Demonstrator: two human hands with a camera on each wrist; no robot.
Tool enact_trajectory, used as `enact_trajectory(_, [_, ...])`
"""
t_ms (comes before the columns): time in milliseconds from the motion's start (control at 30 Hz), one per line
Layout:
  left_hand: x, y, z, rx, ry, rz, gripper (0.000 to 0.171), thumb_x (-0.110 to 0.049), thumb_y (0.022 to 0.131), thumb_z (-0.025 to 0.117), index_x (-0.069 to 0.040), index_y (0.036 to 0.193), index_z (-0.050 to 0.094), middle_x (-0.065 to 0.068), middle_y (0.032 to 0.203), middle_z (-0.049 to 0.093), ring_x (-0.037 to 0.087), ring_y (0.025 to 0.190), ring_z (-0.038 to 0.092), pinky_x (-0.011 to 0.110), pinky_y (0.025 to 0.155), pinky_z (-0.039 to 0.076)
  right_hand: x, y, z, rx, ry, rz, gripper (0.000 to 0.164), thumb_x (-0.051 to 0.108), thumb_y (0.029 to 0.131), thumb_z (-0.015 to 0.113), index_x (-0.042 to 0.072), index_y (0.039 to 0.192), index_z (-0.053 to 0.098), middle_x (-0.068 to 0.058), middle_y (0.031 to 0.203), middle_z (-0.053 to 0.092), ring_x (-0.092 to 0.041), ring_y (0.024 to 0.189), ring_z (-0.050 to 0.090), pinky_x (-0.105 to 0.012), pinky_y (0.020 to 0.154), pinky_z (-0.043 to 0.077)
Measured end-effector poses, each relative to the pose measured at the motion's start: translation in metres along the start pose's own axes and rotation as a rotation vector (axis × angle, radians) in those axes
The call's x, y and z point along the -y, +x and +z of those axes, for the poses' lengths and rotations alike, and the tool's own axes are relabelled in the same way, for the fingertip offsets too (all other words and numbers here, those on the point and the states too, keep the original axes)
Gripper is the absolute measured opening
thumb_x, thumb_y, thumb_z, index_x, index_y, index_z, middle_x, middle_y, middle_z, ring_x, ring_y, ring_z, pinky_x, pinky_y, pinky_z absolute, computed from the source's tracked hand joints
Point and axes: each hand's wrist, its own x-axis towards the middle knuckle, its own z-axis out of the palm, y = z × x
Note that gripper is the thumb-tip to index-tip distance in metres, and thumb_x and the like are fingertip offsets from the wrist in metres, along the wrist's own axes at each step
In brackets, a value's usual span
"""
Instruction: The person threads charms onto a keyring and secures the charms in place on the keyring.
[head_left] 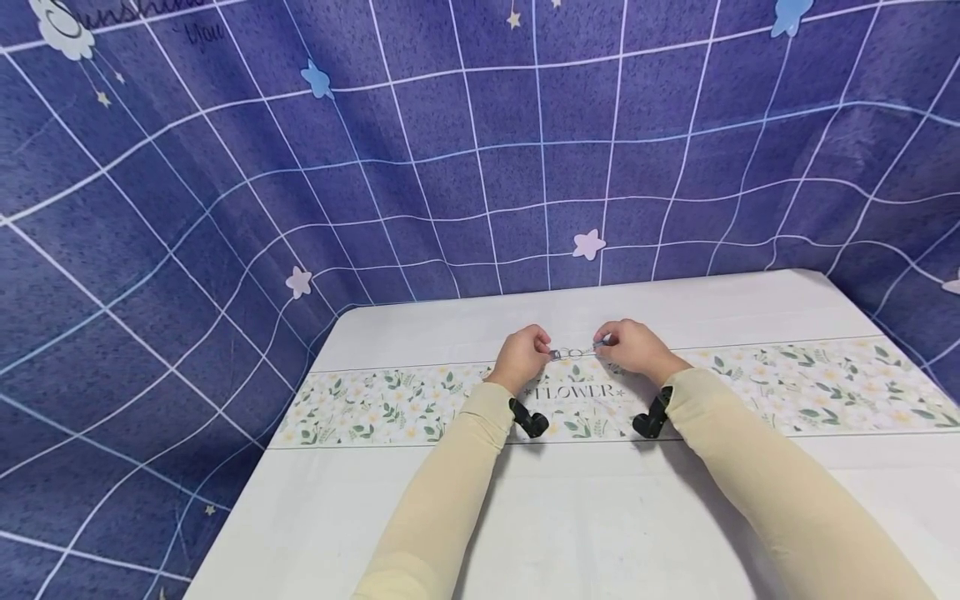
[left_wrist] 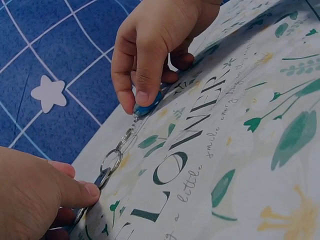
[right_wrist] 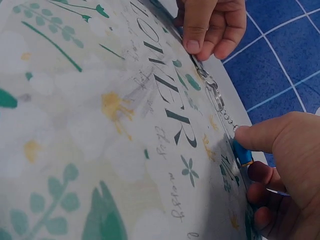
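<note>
A keychain stretches between the two hands just over the table, with a metal ring (left_wrist: pixel 111 161) and a short silver chain (right_wrist: pixel 227 118). At its left end, my left hand (head_left: pixel 519 358) pinches a dark metal piece (left_wrist: pixel 102 177) linked to the ring, its far part hidden by the fingers. The right hand (head_left: pixel 633 346) holds the blue charm (right_wrist: pixel 242 151) at the other end of the chain between thumb and fingers. The charm's exact shape is partly covered. Both hands are low over the cloth, a small distance apart.
Under the hands runs a printed floral band (head_left: pixel 810 392) with the word FLOWER (head_left: pixel 573 392) on the white table cover (head_left: pixel 600 517). A blue curtain (head_left: pixel 450 167) with white grid lines hangs behind the table's back edge and along the left.
</note>
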Motion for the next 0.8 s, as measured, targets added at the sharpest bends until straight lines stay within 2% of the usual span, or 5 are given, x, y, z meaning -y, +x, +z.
enact_trajectory(500, [0.0015, 0.0075, 0.0036, -0.014, 0.021, -0.009, 0.016, -0.005, 0.091, 0.073, -0.008, 0.105, 0.067, 0.000, 0.090, 0.070, 0.015, 0.083, 0.064, 0.030, 0.082, 0.053, -0.0010, 0.0037, 0.0019, -0.020, 0.000, 0.063, 0.024, 0.020, 0.095, 0.069, 0.005, 0.113, 0.069, -0.012, 0.094, 0.066, -0.027, 0.083, 0.059, -0.045, 0.079, 0.048])
enact_trajectory(800, [0.0018, 0.0077, 0.0051, -0.038, 0.005, -0.034, 0.015, -0.004, 0.090, 0.074, -0.010, 0.101, 0.066, -0.001, 0.089, 0.070, 0.014, 0.082, 0.063, 0.031, 0.082, 0.052, -0.0020, 0.0019, 0.0031, -0.028, 0.006, 0.064, 0.025, 0.021, 0.095, 0.067, 0.005, 0.114, 0.069, -0.011, 0.093, 0.065, -0.027, 0.082, 0.058, -0.045, 0.077, 0.047])
